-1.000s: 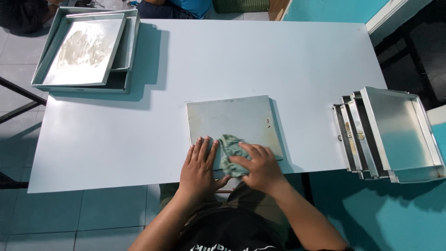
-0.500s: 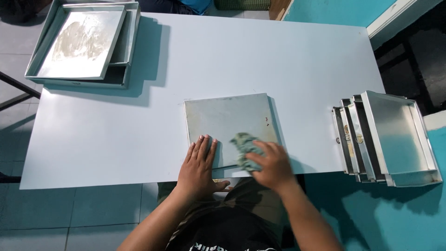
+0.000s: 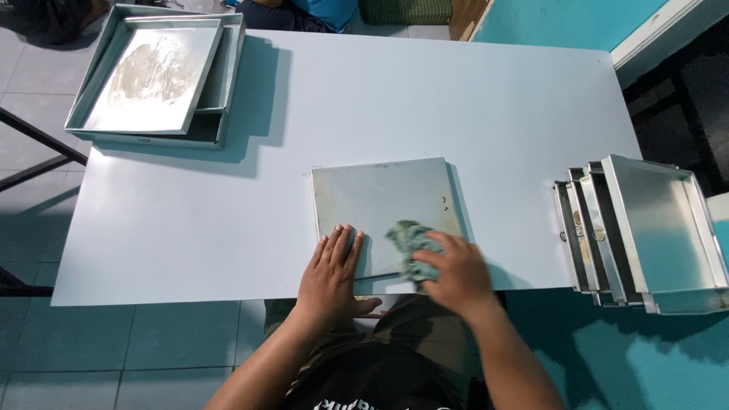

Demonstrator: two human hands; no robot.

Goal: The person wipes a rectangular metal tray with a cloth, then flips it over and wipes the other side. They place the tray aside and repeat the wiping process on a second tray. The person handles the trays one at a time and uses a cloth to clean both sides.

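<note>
Flat square metal tray [image 3: 383,201] lies upside down on the white rectangular table [image 3: 228,212], at the near edge, right in front of me. It is close to square, so no clear long axis; its sides run roughly parallel to the table edges, with a slight twist so the far right corner sits a little higher than the far left. Near edge of the tray reaches the table's near edge.

My left hand [image 3: 330,277] is spread flat, palm down, fingers pointing away from me, pressing the tray's near left corner. It grasps nothing, only bears down.

My right hand [image 3: 454,275] is closed over a crumpled grey-green cloth [image 3: 408,241], bunched under the fingers and pressed against the near right part of the tray's surface. The cloth sticks out to the left of my fingers.

To my right, at the table's right end, a row of similar metal trays [image 3: 645,231] stands leaning on edge, overlapping one another. At the far left corner, a stack of metal trays [image 3: 156,76] lies flat, the top one smeared with a pale residue.
</note>
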